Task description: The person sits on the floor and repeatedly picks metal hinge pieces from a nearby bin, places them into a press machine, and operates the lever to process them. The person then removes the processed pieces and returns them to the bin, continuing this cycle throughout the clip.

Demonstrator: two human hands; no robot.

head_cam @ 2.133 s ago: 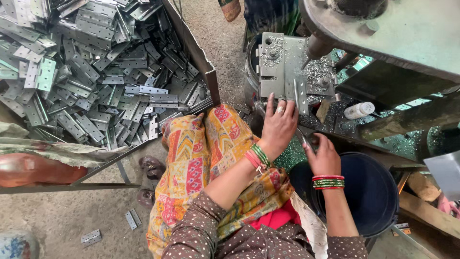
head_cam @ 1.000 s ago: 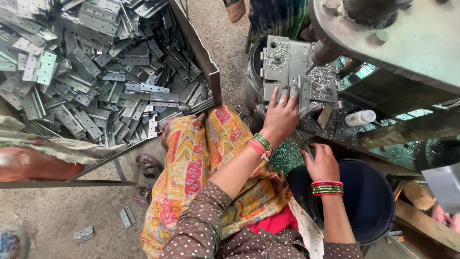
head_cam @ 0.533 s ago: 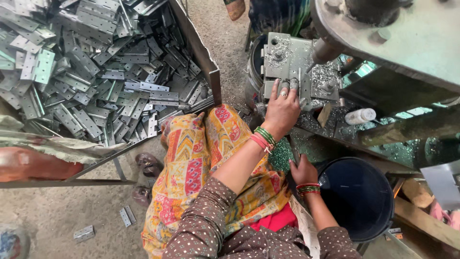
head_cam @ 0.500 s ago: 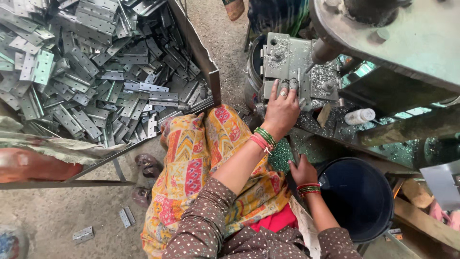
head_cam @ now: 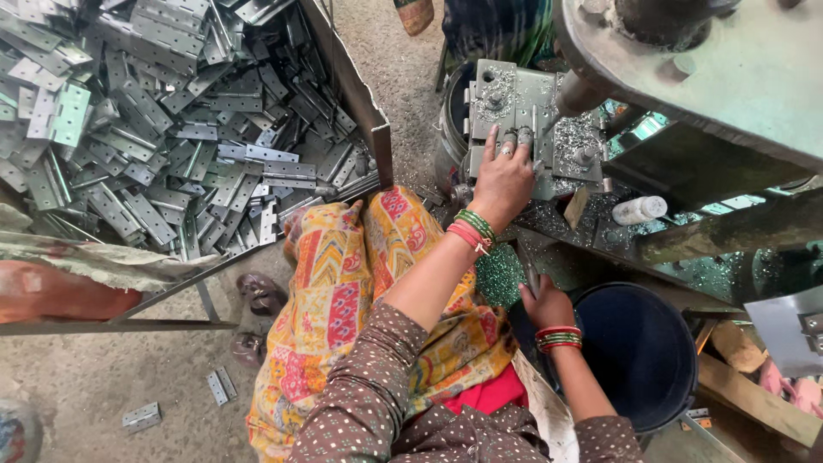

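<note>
My left hand (head_cam: 501,178) lies flat on the grey metal fixture plate (head_cam: 514,99) of a press machine, fingers spread. Its fingertips touch a small grey metal piece (head_cam: 521,134) on the plate. Green and red bangles ring that wrist. My right hand (head_cam: 545,303) is low beside my lap, at the rim of a dark blue bucket (head_cam: 639,356). It is curled around a thin grey metal piece (head_cam: 531,279) that sticks up from the fist. Metal shavings cover the plate and the ledge around it.
A large tray (head_cam: 351,81) heaped with several grey hinge plates (head_cam: 163,129) fills the upper left. The heavy press arm (head_cam: 711,69) hangs over the fixture at upper right. A small white bottle (head_cam: 641,208) lies on the ledge. Loose hinges (head_cam: 221,386) lie on the floor.
My left hand has moved up from the plate's lower edge onto the fixture. My right hand has dropped from near the machine to beside the bucket.
</note>
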